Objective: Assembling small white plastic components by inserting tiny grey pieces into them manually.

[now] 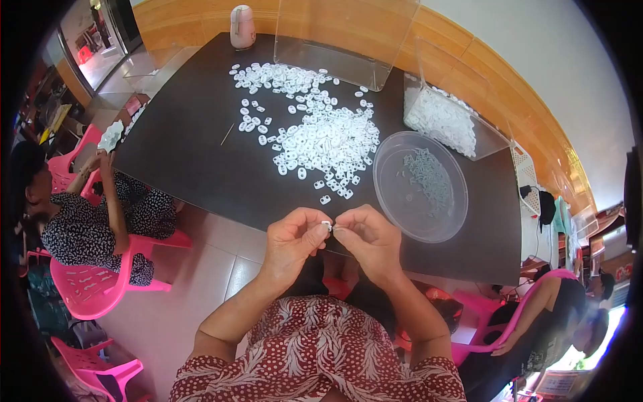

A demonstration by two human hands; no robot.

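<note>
Close to the table's near edge, my left hand is closed, pinching a small white plastic piece between thumb and fingertips. My right hand meets it there, its thumb and forefinger pressed together against the piece's right side. Whatever lies between those right fingertips is too small to make out. Beyond my hands spreads a heap of similar white oval pieces with dark holes. To the right, a round clear plastic tray holds many tiny grey parts.
A clear bin of white pieces stands at the back right, another clear bin behind the heap. A pink jug is at the far edge, a thin stick left. People sit on pink chairs at both sides.
</note>
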